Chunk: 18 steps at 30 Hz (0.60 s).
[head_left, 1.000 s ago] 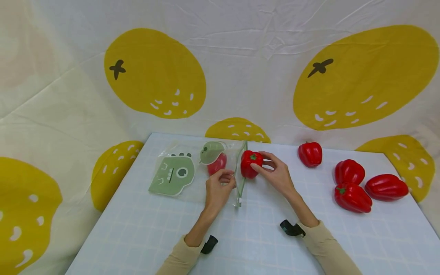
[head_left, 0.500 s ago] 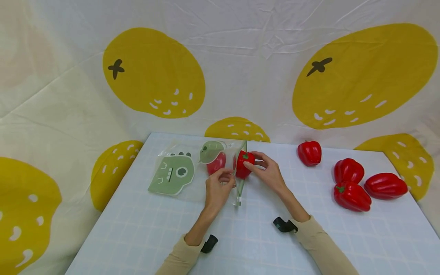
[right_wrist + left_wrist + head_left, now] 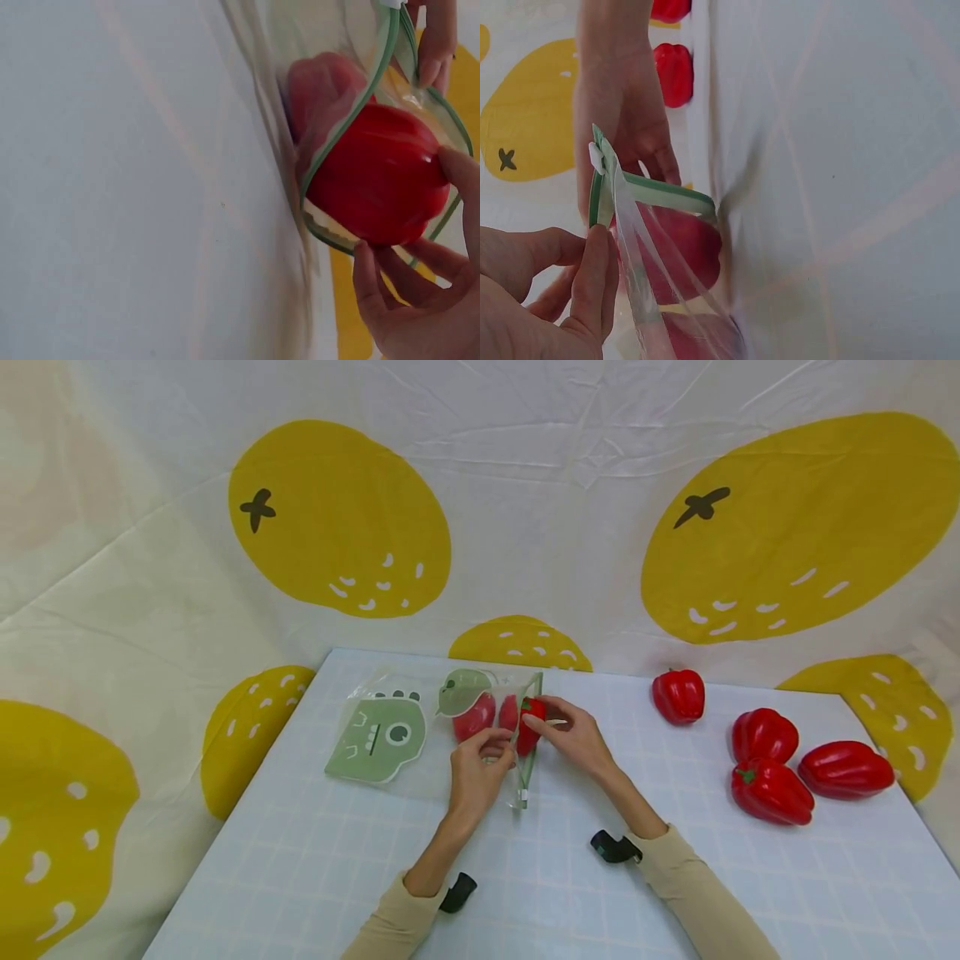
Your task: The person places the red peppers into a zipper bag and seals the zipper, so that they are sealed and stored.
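Observation:
A clear zip bag (image 3: 431, 768) with green dinosaur prints lies on the table, its green-edged mouth facing right. Inside it, behind the plastic, sits one red bell pepper (image 3: 472, 718). My left hand (image 3: 477, 777) pinches the upper edge of the bag's mouth between thumb and fingers, holding it apart. My right hand (image 3: 573, 735) grips a second red bell pepper (image 3: 382, 176) by its near end. That pepper is partly through the opening, its front part behind the plastic. In the left wrist view a white slider (image 3: 596, 157) shows on the green zip strip.
To the right lie more red bell peppers: one alone near the back (image 3: 678, 697), and a group of three, including a pepper (image 3: 771, 791) in front. The table (image 3: 300, 877) has a pale blue checked cover. A fabric backdrop (image 3: 540, 527) with yellow fruit prints rises behind it.
My right hand has moved left, carrying the pepper from outside the bag's mouth partly into it. My left hand has stayed at the bag's edge.

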Each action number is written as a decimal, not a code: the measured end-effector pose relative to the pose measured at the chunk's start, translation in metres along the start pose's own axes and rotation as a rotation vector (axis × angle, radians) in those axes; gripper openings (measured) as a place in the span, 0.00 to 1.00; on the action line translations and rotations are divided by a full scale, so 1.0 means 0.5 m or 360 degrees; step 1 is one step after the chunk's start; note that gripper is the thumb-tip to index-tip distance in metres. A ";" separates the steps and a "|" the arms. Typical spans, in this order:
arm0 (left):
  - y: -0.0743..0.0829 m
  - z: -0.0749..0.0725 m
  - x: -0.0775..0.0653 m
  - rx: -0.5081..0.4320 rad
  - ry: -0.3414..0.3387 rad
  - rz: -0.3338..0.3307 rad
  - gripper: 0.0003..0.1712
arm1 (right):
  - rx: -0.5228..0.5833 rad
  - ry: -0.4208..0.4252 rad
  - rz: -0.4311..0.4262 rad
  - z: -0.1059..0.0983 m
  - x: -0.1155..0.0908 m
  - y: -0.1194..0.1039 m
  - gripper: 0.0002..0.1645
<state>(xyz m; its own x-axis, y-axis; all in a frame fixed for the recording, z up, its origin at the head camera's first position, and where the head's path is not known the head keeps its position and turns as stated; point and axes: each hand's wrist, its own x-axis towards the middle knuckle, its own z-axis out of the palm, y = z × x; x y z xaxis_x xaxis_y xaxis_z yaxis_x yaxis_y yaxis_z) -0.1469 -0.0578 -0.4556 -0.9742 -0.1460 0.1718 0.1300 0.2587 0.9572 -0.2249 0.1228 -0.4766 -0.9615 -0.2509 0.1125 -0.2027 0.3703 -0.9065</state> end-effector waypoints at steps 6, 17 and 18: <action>0.002 0.000 -0.001 0.0032 -0.0004 -0.0003 0.11 | -0.0116 -0.0088 0.0030 0.001 0.010 0.000 0.34; -0.002 0.002 0.002 0.0039 0.0022 0.0075 0.08 | -0.0083 -0.0108 -0.0025 0.008 0.027 -0.007 0.28; -0.002 0.002 0.002 0.0037 0.0025 0.0085 0.08 | -0.0074 -0.0098 -0.0029 0.010 0.028 -0.007 0.28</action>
<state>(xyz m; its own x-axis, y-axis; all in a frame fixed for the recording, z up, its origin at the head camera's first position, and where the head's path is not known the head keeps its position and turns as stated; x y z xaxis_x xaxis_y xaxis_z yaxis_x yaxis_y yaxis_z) -0.1484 -0.0572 -0.4564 -0.9630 -0.1461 0.2265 0.1775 0.2883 0.9409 -0.2365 0.1136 -0.4739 -0.9447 -0.3117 0.1021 -0.2296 0.4061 -0.8845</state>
